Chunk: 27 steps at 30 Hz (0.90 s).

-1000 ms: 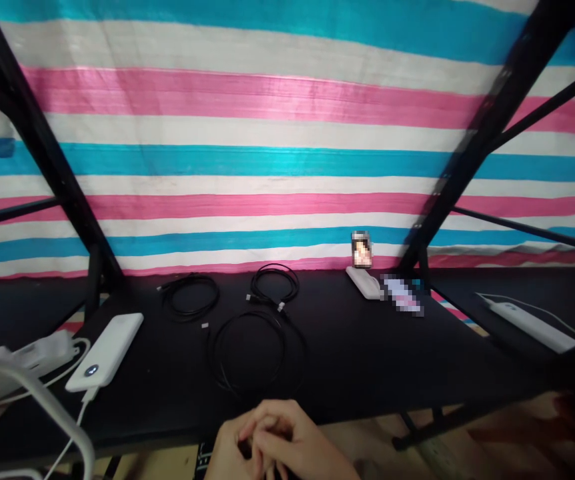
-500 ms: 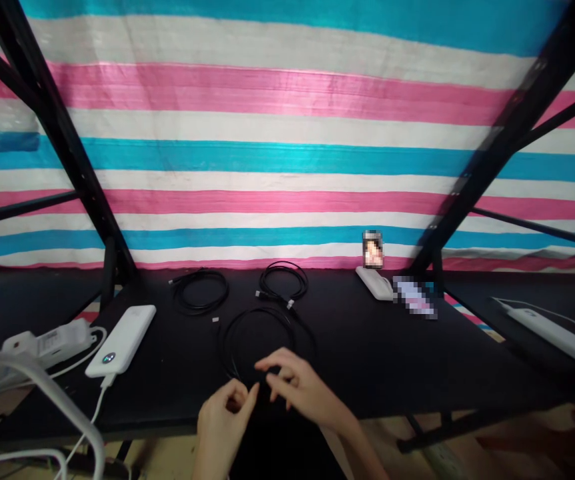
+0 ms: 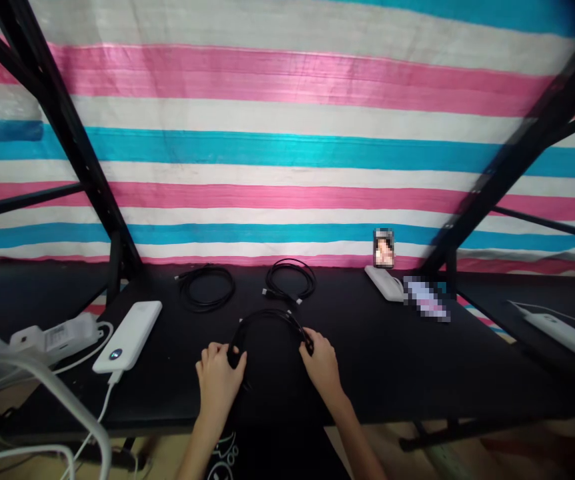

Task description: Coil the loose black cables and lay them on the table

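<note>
A black cable (image 3: 270, 313) lies in a loose loop on the black table, nearest to me. My left hand (image 3: 219, 370) is closed round the left side of this loop, its thumb toward the middle. Round the right side my right hand (image 3: 320, 360) is closed in the same way. Light-coloured plug ends show at the top of the loop. Farther back rest two more coiled black cables: one coil (image 3: 207, 288) to the left, and another coil (image 3: 290, 280) in the middle with pale connectors at its front.
A white power bank (image 3: 128, 337) with a white cable plugged in lies at left, beside a white power strip (image 3: 62, 340). Back right are another white power bank (image 3: 384, 284) and a blurred-out item (image 3: 426, 299). Black metal posts (image 3: 75, 153) flank the table before a striped sheet.
My hands were close together at the front of the loop. They have moved apart and now grip its two sides. The loop looks narrower and more gathered.
</note>
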Each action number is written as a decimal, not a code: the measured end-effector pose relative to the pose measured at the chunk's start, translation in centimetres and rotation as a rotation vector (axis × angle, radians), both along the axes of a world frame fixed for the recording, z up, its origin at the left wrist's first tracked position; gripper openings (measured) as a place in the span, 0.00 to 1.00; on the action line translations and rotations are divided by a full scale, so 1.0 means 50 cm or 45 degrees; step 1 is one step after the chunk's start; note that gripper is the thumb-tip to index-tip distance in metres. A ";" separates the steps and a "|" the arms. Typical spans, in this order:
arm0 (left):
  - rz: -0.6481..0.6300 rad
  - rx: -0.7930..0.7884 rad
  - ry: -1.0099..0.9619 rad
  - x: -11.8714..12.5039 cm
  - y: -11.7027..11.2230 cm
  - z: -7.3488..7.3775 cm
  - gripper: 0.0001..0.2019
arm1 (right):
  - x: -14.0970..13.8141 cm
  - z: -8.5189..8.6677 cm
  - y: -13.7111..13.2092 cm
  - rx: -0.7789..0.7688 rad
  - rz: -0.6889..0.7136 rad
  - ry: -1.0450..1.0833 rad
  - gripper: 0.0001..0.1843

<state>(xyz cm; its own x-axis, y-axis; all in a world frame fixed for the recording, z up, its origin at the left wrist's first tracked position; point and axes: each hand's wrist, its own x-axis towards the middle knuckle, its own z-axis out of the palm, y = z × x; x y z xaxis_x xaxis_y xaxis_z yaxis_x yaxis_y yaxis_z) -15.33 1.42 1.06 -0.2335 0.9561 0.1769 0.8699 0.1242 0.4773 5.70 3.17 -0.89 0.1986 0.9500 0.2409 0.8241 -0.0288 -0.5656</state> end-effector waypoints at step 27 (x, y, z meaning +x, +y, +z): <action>-0.042 0.314 -1.580 0.001 0.013 0.011 0.27 | 0.010 0.024 -0.038 0.215 -0.030 1.421 0.17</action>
<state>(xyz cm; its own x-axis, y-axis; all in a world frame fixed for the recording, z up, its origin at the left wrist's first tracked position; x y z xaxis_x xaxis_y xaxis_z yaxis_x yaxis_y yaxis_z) -15.26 2.08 1.59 -0.3465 0.9375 0.0307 -0.1773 -0.0976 0.9793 6.23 1.27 0.34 0.4004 0.9153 0.0427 -0.1445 0.1092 -0.9835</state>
